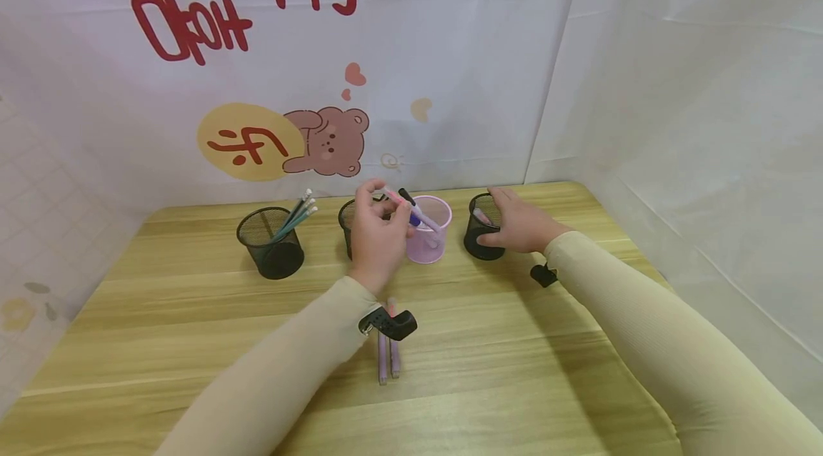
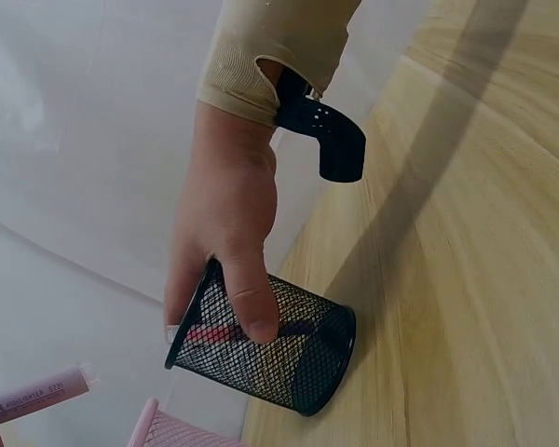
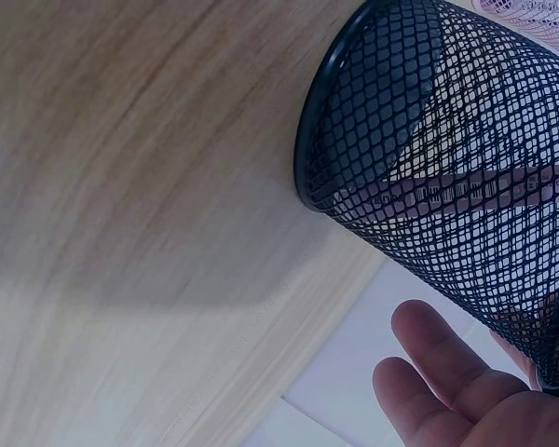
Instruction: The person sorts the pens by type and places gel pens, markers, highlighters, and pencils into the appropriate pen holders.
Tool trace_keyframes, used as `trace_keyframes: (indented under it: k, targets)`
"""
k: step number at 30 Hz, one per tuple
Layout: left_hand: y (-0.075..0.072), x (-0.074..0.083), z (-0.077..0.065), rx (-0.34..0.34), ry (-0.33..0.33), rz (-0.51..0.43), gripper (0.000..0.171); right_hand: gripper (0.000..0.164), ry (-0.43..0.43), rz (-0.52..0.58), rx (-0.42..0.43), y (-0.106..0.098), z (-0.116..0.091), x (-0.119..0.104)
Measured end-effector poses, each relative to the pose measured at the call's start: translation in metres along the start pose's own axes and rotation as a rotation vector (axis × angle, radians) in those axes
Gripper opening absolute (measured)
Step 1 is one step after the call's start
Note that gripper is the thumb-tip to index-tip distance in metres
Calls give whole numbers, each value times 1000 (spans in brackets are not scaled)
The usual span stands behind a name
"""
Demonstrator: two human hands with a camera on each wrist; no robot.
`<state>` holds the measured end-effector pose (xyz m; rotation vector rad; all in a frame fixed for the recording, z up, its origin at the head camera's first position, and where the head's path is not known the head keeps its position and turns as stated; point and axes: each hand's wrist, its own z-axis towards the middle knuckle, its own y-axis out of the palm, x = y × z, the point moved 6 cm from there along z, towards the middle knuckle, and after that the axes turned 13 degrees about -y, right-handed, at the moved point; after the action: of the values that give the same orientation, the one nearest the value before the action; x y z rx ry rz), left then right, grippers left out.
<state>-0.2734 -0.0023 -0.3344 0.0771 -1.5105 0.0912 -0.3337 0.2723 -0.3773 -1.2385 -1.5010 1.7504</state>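
Note:
In the head view my left hand [image 1: 379, 238] pinches a pink-purple highlighter [image 2: 42, 396] above the pink mesh pen cup [image 1: 427, 250]. Blue and black pen parts show at that cup's rim, partly hidden by the hand. My right hand [image 1: 524, 224] holds the rightmost black mesh pen cup [image 1: 484, 250], thumb on the near side and fingers over the far rim. Inside that cup stands one more highlighter [image 3: 484, 191], seen through the mesh. Below the left wrist two purple highlighters [image 1: 383, 363] lie side by side on the wooden table [image 1: 469, 370].
At the left stands a black mesh cup [image 1: 276, 256] with several teal pencils [image 1: 297, 219] leaning in it. Another black mesh cup [image 1: 346, 224] is mostly hidden behind my left hand. A white printed cloth [image 1: 463, 84] hangs behind the table and along its sides.

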Motion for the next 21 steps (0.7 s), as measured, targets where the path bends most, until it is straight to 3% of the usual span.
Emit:
trace_keyframes:
  k: [10,21]
  targets:
    - [19,-3,-1,21,72,-35,44,115,-13,3,22,0,1,-1]
    - [42,-9,-2,70,86,-30,38,112,-15,-3,28,-2,0,-3]
